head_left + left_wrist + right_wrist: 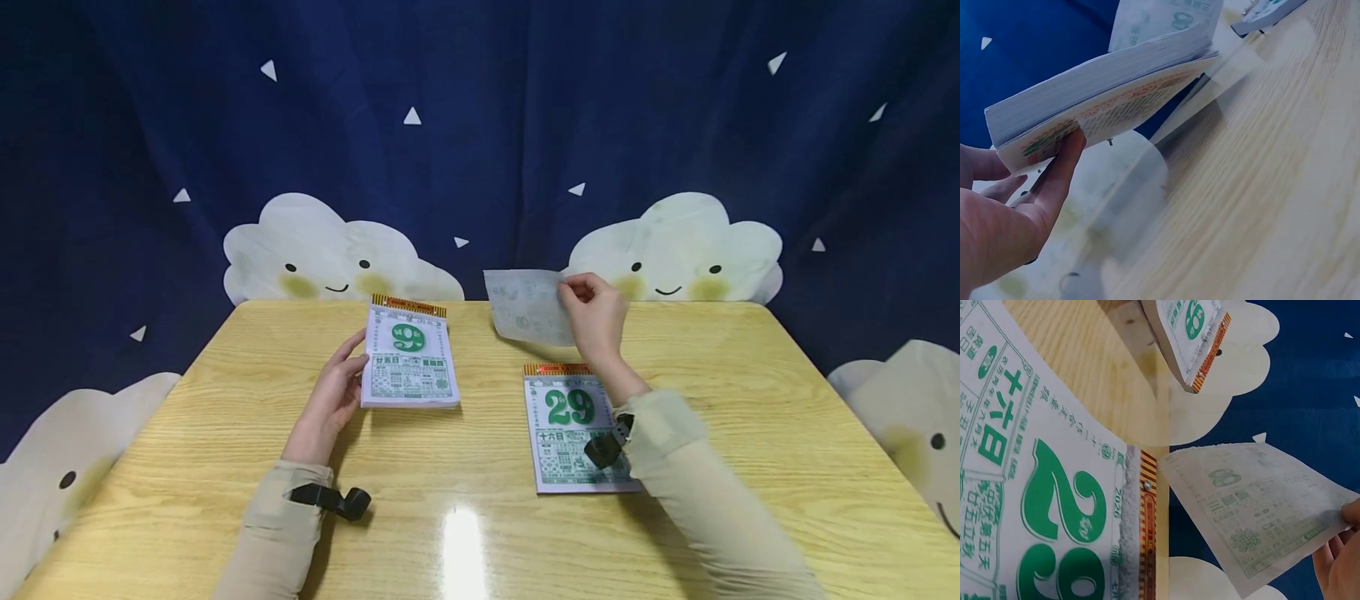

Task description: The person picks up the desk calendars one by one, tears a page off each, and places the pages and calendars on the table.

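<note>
On the left, my left hand [339, 392] grips a thick tear-off calendar [408, 354] by its left edge, tilted up off the table, with a green 9 on its top page. In the left wrist view, fingers of that hand [1016, 212] lie under the pad's printed back. My right hand [597, 321] pinches the corner of a thin loose calendar page [528, 307] in the air, its faint print showing through. Below that hand, a second calendar [566, 433] with a green 29 lies flat on the table, partly hidden by the right wrist.
Both pads have a red-and-gold striped binding strip [557, 369] along the top. The wooden table [450, 467] ends at a dark blue curtain [480, 125] with white clouds and triangles. A dark wrist camera [352, 503] is strapped on each sleeve.
</note>
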The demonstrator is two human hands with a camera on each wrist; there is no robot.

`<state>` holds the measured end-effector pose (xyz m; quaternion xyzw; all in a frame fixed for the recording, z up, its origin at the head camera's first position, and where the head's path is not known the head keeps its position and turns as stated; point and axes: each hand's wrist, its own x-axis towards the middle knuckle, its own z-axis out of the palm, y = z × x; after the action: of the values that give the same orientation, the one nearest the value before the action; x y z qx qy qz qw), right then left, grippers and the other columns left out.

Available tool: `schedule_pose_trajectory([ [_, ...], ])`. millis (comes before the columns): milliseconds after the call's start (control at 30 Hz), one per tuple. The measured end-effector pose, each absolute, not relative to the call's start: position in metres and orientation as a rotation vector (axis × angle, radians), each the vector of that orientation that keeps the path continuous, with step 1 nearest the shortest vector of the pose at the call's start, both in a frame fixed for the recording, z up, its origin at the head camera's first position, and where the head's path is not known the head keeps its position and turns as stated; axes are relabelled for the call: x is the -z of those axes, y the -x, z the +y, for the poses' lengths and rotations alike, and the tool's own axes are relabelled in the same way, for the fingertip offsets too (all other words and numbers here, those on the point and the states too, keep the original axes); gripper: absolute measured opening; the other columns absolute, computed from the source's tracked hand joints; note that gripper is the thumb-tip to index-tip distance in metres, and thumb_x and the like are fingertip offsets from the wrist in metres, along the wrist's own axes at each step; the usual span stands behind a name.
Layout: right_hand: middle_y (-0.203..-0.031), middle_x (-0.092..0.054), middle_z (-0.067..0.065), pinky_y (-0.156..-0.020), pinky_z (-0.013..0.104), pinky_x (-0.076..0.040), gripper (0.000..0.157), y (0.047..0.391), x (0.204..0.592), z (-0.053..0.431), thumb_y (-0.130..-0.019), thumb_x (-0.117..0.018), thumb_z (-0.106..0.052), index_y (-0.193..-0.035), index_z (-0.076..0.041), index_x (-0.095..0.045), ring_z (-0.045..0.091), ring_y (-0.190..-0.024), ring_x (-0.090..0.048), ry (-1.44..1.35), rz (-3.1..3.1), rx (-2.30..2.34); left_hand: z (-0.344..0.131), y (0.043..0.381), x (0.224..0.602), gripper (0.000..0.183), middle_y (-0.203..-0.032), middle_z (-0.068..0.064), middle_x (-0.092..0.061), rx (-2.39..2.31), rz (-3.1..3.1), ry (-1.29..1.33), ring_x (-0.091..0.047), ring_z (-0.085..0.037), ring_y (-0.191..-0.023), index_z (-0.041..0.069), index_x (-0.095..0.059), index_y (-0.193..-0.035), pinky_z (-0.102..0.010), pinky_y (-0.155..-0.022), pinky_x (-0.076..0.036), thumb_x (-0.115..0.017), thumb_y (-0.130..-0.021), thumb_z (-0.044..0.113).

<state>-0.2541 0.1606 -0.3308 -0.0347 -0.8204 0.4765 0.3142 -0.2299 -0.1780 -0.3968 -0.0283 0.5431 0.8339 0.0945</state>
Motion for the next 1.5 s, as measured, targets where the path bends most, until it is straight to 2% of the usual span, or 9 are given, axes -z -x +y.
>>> schedule_pose_trajectory([
  [367, -0.078, -0.069, 0.006, -0.057, 0.021, -0.044, 0.014, 0.254, 0.342, 0.142, -0.082, -0.066, -0.022, -0.081, -0.009, -0.07, 0.016, -0.069, -0.062, 0.043, -2.209, -1.212, -0.18, 0.233, 0.397, 0.053, -0.085, 0.004, -0.065, -2.446, 1.631, 0.108, -0.062, -0.009, -0.062, 0.014, -0.02, -0.146, -0.02, -0.051, -0.05, -0.033, -0.095, 0.004],
  [867, -0.077, -0.069, 0.006, -0.059, 0.029, -0.051, 0.01, 0.247, 0.358, 0.115, -0.082, -0.066, -0.017, -0.08, -0.009, -0.07, 0.016, -0.066, -0.063, -0.075, -2.311, -1.206, -0.19, 0.23, 0.396, 0.053, -0.093, 0.006, -0.064, -2.376, 1.654, 0.138, -0.061, -0.007, -0.072, 0.015, -0.018, -0.146, -0.021, -0.061, -0.05, -0.034, -0.097, 0.006],
  [1233, -0.077, -0.068, 0.003, -0.06, 0.027, -0.051, 0.008, 0.242, 0.368, 0.101, -0.083, -0.065, -0.016, -0.081, -0.01, -0.07, 0.014, -0.067, -0.062, -0.168, -2.436, -1.207, -0.199, 0.231, 0.394, 0.053, -0.091, 0.007, -0.063, -2.23, 1.76, 0.102, -0.059, -0.007, -0.076, 0.016, -0.014, -0.147, -0.023, -0.065, -0.048, -0.033, -0.098, 0.009],
  [1500, -0.082, -0.07, 0.001, -0.067, 0.027, -0.053, 0.006, 0.233, 0.372, 0.089, -0.083, -0.065, -0.015, -0.083, -0.011, -0.069, 0.013, -0.076, -0.065, -0.261, -2.539, -1.048, -0.203, 0.232, 0.395, 0.053, -0.09, 0.007, -0.063, -2.16, 1.857, 0.02, -0.058, -0.006, -0.074, 0.016, -0.013, -0.147, -0.023, -0.065, -0.048, -0.034, -0.098, 0.011],
])
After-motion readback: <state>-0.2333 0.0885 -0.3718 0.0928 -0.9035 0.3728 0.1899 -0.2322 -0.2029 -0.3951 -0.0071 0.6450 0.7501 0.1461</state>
